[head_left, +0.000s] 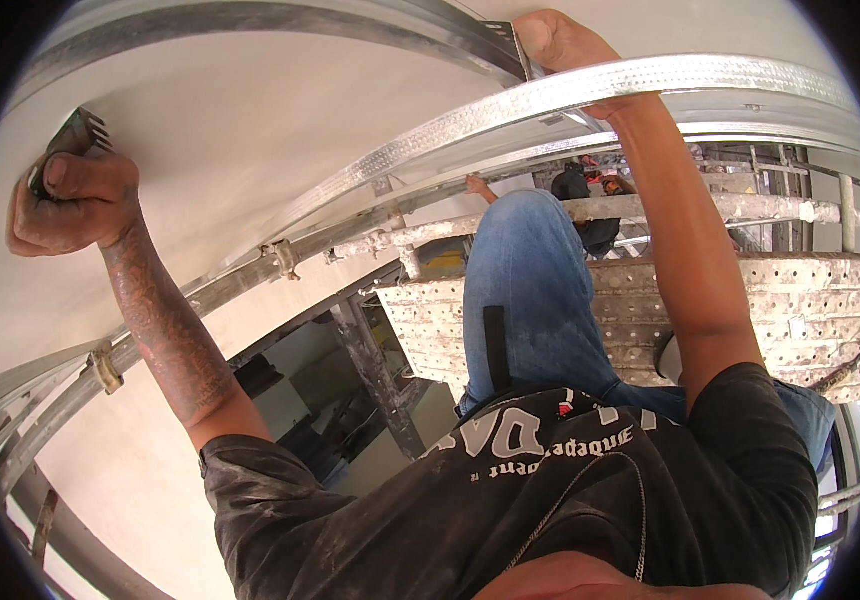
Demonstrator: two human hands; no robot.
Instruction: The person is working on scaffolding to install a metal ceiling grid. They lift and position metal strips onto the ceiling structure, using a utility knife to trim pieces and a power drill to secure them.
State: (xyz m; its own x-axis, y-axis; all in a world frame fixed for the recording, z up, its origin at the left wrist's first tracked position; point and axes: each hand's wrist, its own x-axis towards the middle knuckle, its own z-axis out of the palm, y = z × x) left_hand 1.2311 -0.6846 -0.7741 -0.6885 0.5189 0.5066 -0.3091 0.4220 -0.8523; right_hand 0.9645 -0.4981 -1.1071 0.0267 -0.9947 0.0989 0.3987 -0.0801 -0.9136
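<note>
My left hand, at the far left, is closed in a fist around a dark slotted metal bracket. The bracket's toothed end sticks up from the fist close to the pale wall. At the top right, my right hand is closed on a perforated metal bracket, near the end of a grey metal channel. Its fingers are partly hidden. A bright dimpled metal stud crosses in front of my right wrist.
Below are scaffold pipes with clamps and a splattered perforated platform around my bent knee. Further down, another person is partly visible among scaffold rails. A dark opening with a post lies beneath my left arm.
</note>
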